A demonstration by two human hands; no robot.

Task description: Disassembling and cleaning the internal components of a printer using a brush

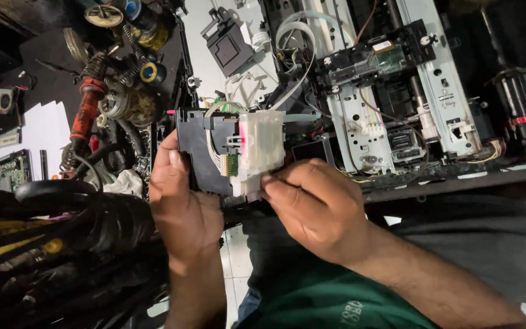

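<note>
**Hands on a black-and-white printer assembly, head view**

Hands meet at the middle of the scene, both on one part. Your left hand (181,201) grasps the black plastic carriage assembly (199,143) from its left side, thumb laid up along the black edge and fingers wrapped behind it, out of sight. Your right hand (315,204) comes in from the right; its fingertips (270,181) press against the lower edge of the translucent white tank block (262,146) that is fixed to the right face of the black part. Whether those fingers pinch the block or only push on it, you cannot tell. A bundle of thin white tubes (214,152) curves over the black face, and a small green circuit board (231,164) sits just beside the white block, touching it.

The assembly is held upright, near you, just in front of the opened printer chassis (391,103), which fills the far right of the scene with its metal rail, white frame and loose wiring. A flat grey ribbon cable (302,117) runs from the top of the white block toward the chassis.

To the far left lie a red-handled tool (83,116), coiled springs and dusty brass-coloured motors (126,103). A green circuit board (1,173) rests at the left edge beside white paper sheets (41,131). Dark cables and hoses (86,219) pile up at the near left. Your green shirt (312,298) shows at the near edge.
</note>
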